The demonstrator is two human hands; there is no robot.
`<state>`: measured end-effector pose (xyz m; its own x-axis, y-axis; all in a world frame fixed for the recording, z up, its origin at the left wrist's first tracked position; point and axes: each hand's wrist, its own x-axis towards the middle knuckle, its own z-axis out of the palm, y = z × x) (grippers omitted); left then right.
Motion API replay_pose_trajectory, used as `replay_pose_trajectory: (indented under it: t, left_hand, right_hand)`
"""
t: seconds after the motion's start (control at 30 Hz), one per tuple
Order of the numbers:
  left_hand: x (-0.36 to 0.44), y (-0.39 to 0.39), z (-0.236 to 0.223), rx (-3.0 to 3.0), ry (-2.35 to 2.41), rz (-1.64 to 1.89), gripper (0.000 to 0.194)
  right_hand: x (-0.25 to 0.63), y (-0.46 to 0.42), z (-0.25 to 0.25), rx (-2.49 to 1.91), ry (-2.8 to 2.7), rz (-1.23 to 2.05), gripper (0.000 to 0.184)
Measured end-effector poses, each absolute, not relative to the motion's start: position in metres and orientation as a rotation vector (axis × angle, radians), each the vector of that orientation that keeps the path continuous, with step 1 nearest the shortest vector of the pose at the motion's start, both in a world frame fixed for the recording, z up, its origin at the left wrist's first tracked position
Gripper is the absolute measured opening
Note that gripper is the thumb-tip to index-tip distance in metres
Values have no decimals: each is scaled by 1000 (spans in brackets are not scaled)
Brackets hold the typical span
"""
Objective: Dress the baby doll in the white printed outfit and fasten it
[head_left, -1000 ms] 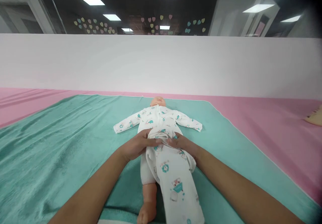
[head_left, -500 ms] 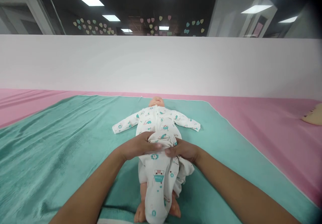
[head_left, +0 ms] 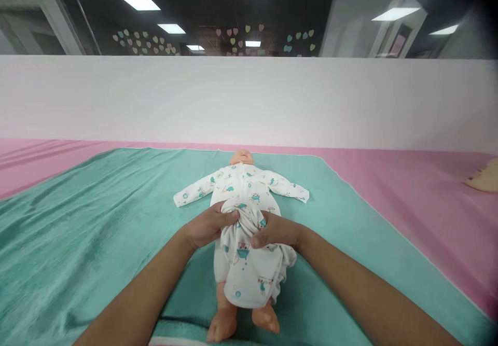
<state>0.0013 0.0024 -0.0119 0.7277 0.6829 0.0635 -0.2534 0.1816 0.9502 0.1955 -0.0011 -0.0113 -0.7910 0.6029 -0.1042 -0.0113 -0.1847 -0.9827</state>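
Observation:
A baby doll (head_left: 241, 157) lies on its back, head away from me and bare feet towards me. It wears a white printed long-sleeved top (head_left: 245, 180), its sleeves spread to both sides. Over the doll's legs I hold white printed baby pants (head_left: 249, 278), the cloth bunched at the upper end. My left hand (head_left: 212, 224) grips the gathered cloth on its left side, thumb on top. On the other side my right hand (head_left: 278, 230) pinches the bunch, with its fingers hidden behind the fabric. Below my hands the lower cloth hangs loose above the feet.
A teal blanket (head_left: 116, 206) with some wrinkles lies under the doll, over a pink cover (head_left: 408, 195). Behind stands a low white wall (head_left: 249, 102) with dark glass above. A beige object (head_left: 484, 176) sits at the right edge.
More of the pants is gathered up between my hands. Their lower end has risen, so both doll feet show more fully. My left thumb has moved up and left.

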Motion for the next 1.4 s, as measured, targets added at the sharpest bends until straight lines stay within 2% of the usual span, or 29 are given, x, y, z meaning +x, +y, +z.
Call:
replay_pose_trajectory:
  t: [0.33,0.5,0.73,0.97,1.1,1.2,1.4]
  left_hand:
    - [2,1,-4,1272,541,658,31]
    - [2,2,-4,1256,479,743,31]
    - [8,-1,-5,1219,495,827,35]
    - [0,-1,1,1325,560,705,39]
    - [-7,0,12,1517,596,492,50]
    - [-9,1,16,1591,662,443,48]
    - [-9,5,7,1554,663,589,42]
  right_hand:
    - [193,-13,-14,-468,-1270,2091,52]
    - [192,-5,-20,-479,-1292,2113,44]
    - [192,-4,-21,-513,-1310,2069,47]
    - [194,-12,-13,-593,-1278,2009,41]
    - [194,-11,-19,-616,-1245,1995,51]
    - [195,-11,-21,-600,-1220,2005,56]
    - [196,-11,-22,-514,-1255,2088,47]
